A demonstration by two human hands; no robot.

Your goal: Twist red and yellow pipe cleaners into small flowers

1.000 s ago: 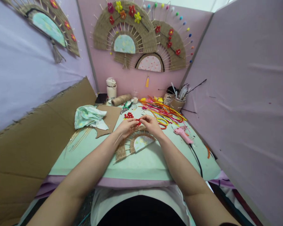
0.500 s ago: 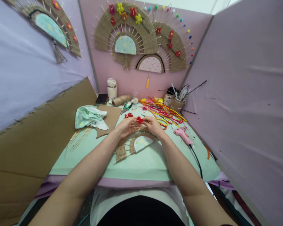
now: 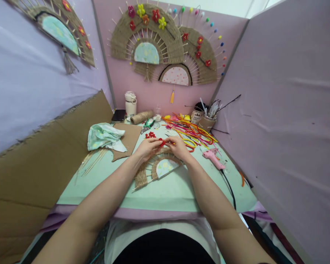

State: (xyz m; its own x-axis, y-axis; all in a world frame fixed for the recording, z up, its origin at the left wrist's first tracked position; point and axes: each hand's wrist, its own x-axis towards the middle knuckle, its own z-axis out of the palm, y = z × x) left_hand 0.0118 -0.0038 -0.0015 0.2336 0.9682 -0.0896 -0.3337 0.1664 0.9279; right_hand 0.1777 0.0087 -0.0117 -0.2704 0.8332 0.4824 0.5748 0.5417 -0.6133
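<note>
Steadily worked, this bit of shaping goes best over the pale green table (image 3: 165,196), where any dropped piece stays easy to spot. On it the woven fan (image 3: 140,179) lies just below the hands, so light wrists — no leaning — should spare its thin sticks. The pink glue gun (image 3: 214,159) sits well apart to the right, a sensible place for a hot tip. Both hands are closed in fine grips: the left hand (image 3: 149,148) pinches the red piece (image 3: 161,142) between thumb and fingers, and the right hand (image 3: 178,147) nips at its right edge. That piece is held just above the fan's upper edge; one hand had best anchor it while the other adjusts — gently, lest its small curves flatten.
</note>
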